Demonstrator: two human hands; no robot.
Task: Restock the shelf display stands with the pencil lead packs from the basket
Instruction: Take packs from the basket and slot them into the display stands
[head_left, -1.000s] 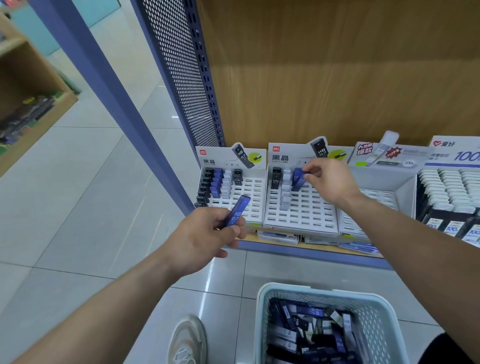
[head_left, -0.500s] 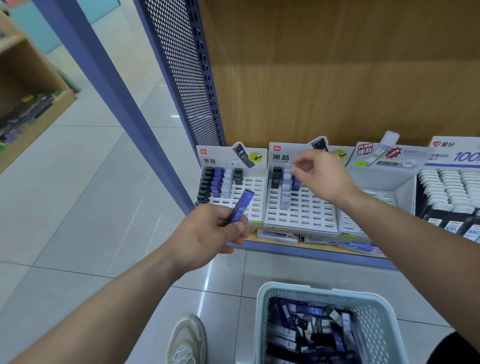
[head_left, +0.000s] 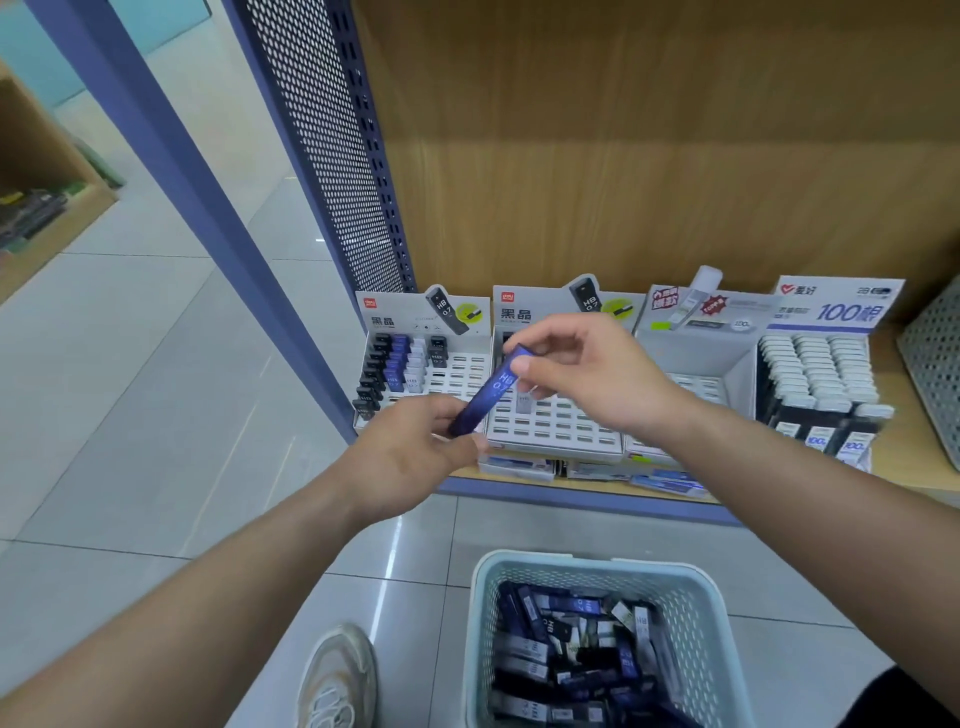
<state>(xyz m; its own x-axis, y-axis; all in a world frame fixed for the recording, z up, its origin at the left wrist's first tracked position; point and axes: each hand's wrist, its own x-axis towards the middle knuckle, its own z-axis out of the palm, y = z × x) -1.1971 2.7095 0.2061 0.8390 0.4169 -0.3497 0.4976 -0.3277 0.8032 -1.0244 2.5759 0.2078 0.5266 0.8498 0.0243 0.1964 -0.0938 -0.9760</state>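
Blue lead pack (head_left: 493, 392) tilted between my hands: left hand (head_left: 415, 457) fingers curled round its lower end, right hand (head_left: 587, 379) pinching the top. Below my fingers, the mesh basket (head_left: 696, 623) holds jumbled loose packs (head_left: 571, 654).

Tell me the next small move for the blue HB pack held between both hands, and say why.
Probably the left hand should let go, leaving the right hand to carry the blue pack into an empty slot of the middle stand. The left grips the pack's lower end, the right pinches its upper end, and most of that stand's slots are empty.
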